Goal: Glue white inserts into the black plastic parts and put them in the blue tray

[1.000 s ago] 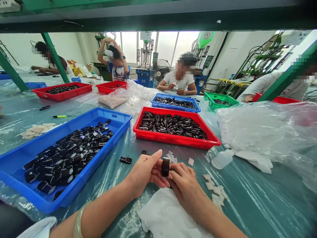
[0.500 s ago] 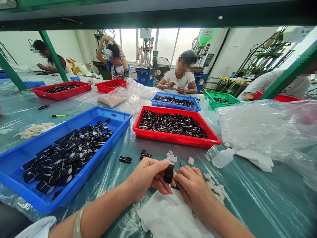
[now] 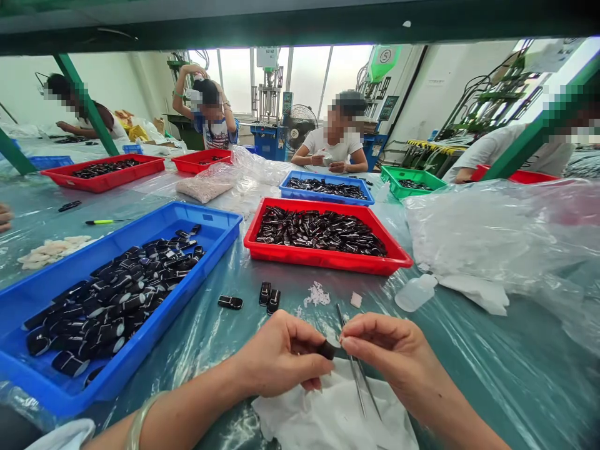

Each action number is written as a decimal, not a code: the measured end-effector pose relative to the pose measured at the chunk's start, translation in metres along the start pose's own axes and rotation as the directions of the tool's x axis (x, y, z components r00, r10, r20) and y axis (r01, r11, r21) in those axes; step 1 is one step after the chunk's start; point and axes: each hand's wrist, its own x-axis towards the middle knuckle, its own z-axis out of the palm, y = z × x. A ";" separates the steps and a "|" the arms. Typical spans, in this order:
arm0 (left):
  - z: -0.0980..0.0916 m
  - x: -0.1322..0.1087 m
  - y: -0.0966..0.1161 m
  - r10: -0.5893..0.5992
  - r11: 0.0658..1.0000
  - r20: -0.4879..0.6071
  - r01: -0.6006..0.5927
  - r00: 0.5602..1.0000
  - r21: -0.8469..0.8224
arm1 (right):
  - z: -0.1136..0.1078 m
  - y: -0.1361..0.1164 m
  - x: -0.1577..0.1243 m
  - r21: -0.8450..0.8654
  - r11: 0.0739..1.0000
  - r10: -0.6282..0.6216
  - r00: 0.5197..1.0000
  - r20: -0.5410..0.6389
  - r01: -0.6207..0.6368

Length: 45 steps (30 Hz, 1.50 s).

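My left hand [image 3: 285,353] is closed around a small black plastic piece [image 3: 328,350], tilted on its side. Just to its right, my right hand [image 3: 389,344] has thumb and forefinger pinched together. Whatever lies between those fingertips is too small to make out. A pair of metal tweezers [image 3: 357,379] rests under the right hand, its lower ends over a white cloth [image 3: 323,409]. Beyond the hands lie small white bits [image 3: 317,294], a pale square pad [image 3: 356,300] and several black pieces with light edging, one of them a loose black piece [image 3: 230,302].
A blue tray [image 3: 154,369] of black pieces stands left, a red tray [image 3: 323,262] of them ahead. A clear bottle [image 3: 415,292] lies at right beside plastic sheeting [image 3: 497,231]. Several co-workers sit across the table; a green shelf beam [image 3: 300,28] crosses overhead.
The left hand has turned the black piece from upright to lying sideways. My right hand has lifted and moved right, its fingertips now pinched, and the tweezers have come into clear view.
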 end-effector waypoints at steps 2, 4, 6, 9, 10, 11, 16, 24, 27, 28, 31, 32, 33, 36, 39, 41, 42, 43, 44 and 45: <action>0.000 -0.001 0.000 -0.003 1.000 0.018 0.003 1.000 0.016 | 0.000 -0.003 0.000 0.065 0.997 0.045 0.999 0.020 -0.047; -0.001 -0.001 -0.001 -0.013 1.000 0.041 0.012 0.999 0.029 | 0.001 -0.006 -0.001 0.063 0.997 0.035 0.998 0.051 -0.038; -0.002 -0.001 -0.002 -0.019 0.999 0.065 0.016 0.998 0.042 | 0.000 -0.009 -0.001 0.042 0.999 0.002 0.996 0.087 -0.005; -0.002 -0.001 -0.002 -0.022 0.998 0.088 0.016 0.996 0.065 | 0.001 -0.012 -0.001 0.042 0.999 -0.020 0.990 0.142 0.014; -0.002 -0.001 -0.002 -0.025 0.997 0.094 0.018 0.995 0.073 | 0.001 -0.012 -0.001 0.047 0.999 -0.016 0.987 0.161 0.008; -0.002 -0.001 -0.002 -0.028 0.996 0.099 0.020 0.995 0.082 | 0.001 -0.013 -0.001 0.052 0.999 -0.008 0.984 0.178 -0.001; -0.003 -0.002 0.000 -0.033 0.994 0.127 0.018 0.991 0.112 | -0.001 -0.014 0.000 0.066 0.996 0.048 0.967 0.251 -0.066; -0.003 -0.006 0.001 -0.041 0.989 0.195 0.012 0.980 0.149 | -0.006 -0.013 -0.001 0.072 0.985 0.117 0.918 0.380 -0.155; -0.004 -0.006 0.002 -0.019 0.980 0.204 -0.023 0.979 0.199 | -0.005 -0.009 -0.001 0.219 0.922 0.211 0.888 0.409 -0.320; -0.004 -0.006 0.001 -0.008 0.976 0.209 -0.038 0.978 0.213 | -0.004 -0.006 -0.001 0.275 0.883 0.243 0.873 0.423 -0.379; -0.005 -0.006 -0.001 0.010 0.972 0.232 -0.063 0.973 0.224 | 0.000 0.003 -0.001 0.380 0.784 0.292 0.832 0.472 -0.491; -0.006 -0.007 -0.001 0.010 0.973 0.238 -0.064 0.971 0.221 | 0.001 0.006 -0.001 0.396 0.765 0.297 0.824 0.483 -0.508; -0.006 -0.007 -0.002 0.011 0.974 0.243 -0.066 0.970 0.216 | 0.002 0.009 -0.001 0.415 0.742 0.302 0.816 0.493 -0.526; -0.005 -0.007 -0.001 0.038 0.973 0.247 -0.092 0.968 0.211 | 0.004 0.014 -0.001 0.462 0.677 0.307 0.790 0.530 -0.573; -0.005 -0.008 0.000 0.072 0.971 0.251 -0.126 0.965 0.205 | 0.005 0.016 -0.002 0.495 0.627 0.295 0.771 0.564 -0.601; -0.005 -0.007 0.001 0.083 0.972 0.261 -0.136 0.962 0.192 | 0.006 0.017 -0.003 0.511 0.601 0.288 0.763 0.578 -0.614; -0.006 -0.007 0.001 0.085 0.973 0.268 -0.139 0.960 0.187 | 0.007 0.017 -0.003 0.517 0.590 0.284 0.758 0.587 -0.621; -0.006 -0.007 0.001 0.089 0.972 0.277 -0.144 0.957 0.184 | 0.008 0.018 -0.003 0.520 0.579 0.282 0.753 0.595 -0.628; -0.006 -0.007 0.001 0.094 0.971 0.286 -0.151 0.954 0.185 | 0.008 0.018 -0.003 0.523 0.569 0.279 0.748 0.602 -0.634; -0.006 -0.007 0.000 0.096 0.969 0.295 -0.157 0.951 0.191 | 0.009 0.019 -0.003 0.525 0.561 0.278 0.742 0.610 -0.641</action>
